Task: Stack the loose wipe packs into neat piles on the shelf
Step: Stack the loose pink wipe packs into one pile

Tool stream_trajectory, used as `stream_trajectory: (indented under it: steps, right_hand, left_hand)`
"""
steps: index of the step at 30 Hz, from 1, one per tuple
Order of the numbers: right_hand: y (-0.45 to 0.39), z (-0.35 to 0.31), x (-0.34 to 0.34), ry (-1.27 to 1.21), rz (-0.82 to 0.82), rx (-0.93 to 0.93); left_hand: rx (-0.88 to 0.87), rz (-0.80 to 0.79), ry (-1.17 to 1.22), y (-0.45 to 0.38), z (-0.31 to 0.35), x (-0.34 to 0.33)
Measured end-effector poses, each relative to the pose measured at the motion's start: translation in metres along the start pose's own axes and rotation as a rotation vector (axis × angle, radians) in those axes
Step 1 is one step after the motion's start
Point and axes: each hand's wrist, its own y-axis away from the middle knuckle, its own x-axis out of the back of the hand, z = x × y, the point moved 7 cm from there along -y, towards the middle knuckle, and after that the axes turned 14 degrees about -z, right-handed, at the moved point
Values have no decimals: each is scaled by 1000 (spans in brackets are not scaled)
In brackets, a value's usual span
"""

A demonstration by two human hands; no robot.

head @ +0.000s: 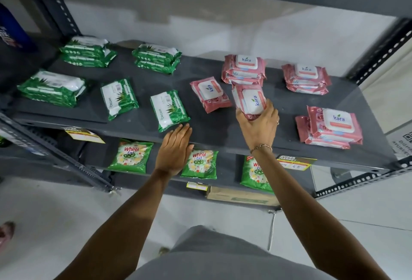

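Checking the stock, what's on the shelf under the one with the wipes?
Three green detergent bags lean there, with a flat cardboard box at the front. The wipes shelf and left hand cover the rest.

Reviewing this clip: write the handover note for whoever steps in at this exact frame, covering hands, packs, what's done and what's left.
Right hand: grip closed on a pink Kara wipe pack, lifted in front of the rear pink pile.
Left hand: open, empty, at the dark grey metal shelf front edge.
Done: three pink piles, three green piles.
Left: place the held pack; stack the loose pink pack and two loose green-and-white Origami packs.
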Motion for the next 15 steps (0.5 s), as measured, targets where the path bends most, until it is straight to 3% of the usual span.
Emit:
stream_trajectory:
  steps: [8, 15]
  right_hand:
    - [-42, -72, -51, 191, -211, 144]
    - [-43, -69, -69, 278, -302, 114]
  left_hand:
    - [-49, 90, -46, 0, -1, 0]
    - [-124, 259, 13, 4, 14, -3]
